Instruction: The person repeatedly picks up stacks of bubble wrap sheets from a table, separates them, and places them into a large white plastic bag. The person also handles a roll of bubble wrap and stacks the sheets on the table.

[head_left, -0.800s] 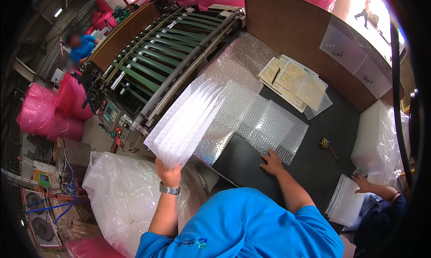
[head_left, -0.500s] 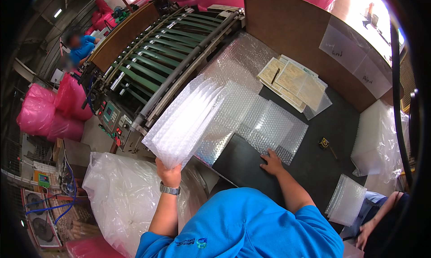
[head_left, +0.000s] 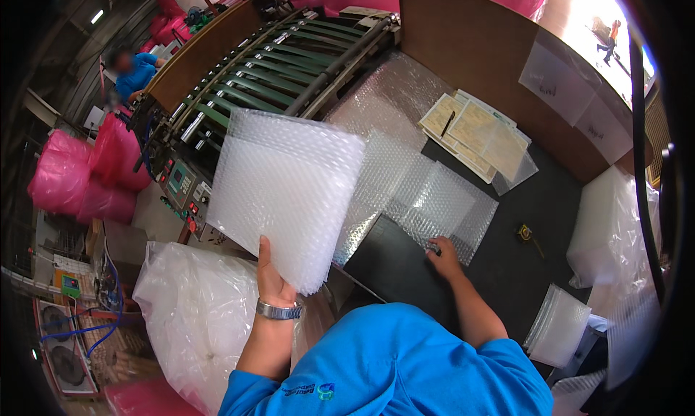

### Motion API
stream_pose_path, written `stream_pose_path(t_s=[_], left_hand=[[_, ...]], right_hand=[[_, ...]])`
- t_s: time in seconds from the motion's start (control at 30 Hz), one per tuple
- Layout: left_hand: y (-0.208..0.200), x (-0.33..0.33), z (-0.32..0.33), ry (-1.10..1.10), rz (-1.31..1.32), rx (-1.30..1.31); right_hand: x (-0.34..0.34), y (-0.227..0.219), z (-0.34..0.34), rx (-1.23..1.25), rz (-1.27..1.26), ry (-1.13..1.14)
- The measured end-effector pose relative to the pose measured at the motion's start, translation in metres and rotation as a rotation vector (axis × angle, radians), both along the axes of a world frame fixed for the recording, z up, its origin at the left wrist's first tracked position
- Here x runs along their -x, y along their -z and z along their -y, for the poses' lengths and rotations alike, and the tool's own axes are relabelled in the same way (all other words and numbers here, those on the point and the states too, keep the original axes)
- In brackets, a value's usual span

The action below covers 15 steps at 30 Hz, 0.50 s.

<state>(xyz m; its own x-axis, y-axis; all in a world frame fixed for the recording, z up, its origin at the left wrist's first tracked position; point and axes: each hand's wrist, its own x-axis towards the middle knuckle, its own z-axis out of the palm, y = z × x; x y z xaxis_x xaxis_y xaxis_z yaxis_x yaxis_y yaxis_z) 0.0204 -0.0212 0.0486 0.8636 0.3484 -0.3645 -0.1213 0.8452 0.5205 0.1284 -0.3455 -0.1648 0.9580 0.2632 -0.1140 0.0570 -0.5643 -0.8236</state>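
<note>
My left hand (head_left: pixel 275 280), with a metal watch at its wrist, grips the lower corner of a stack of bubble wrap bags (head_left: pixel 282 191). The stack is raised, its broad white face turned toward me, with the thumb lying over that face. On the black table (head_left: pixel 391 260), my right hand (head_left: pixel 445 258) has its fingers curled at the near edge of a clear bubble wrap bag (head_left: pixel 452 209). More clear bubble wrap (head_left: pixel 373 166) lies beside that bag, reaching toward the machine and partly hidden by the raised stack.
A slatted roller machine (head_left: pixel 275 76) with a control panel (head_left: pixel 181 188) stands left. Papers with a pen (head_left: pixel 478 137) and a tape measure (head_left: pixel 525 233) lie on the table. A brown board (head_left: pixel 463 54) borders it. Bagged stacks (head_left: pixel 608 220) sit right; a large plastic-wrapped bundle (head_left: pixel 195 307) is below left.
My left hand has turned the stack from a fanned, edge-on tilt to broad face toward me. My right fingers, earlier spread, have curled at the bag's edge. Blurred bubble sheets appear at lower right.
</note>
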Motion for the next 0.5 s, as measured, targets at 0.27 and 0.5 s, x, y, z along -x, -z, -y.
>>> stream_pose_path(t_s=[0.27,0.5], left_hand=[[-0.026,-0.008,0.011,0.101,0.04,0.153],[-0.029,-0.006,0.011,0.074,0.072,0.178]], right_hand=[[0.017,-0.028,-0.024,-0.112,-0.016,-0.149],[0.019,-0.052,-0.039,-0.19,-0.099,-0.225]])
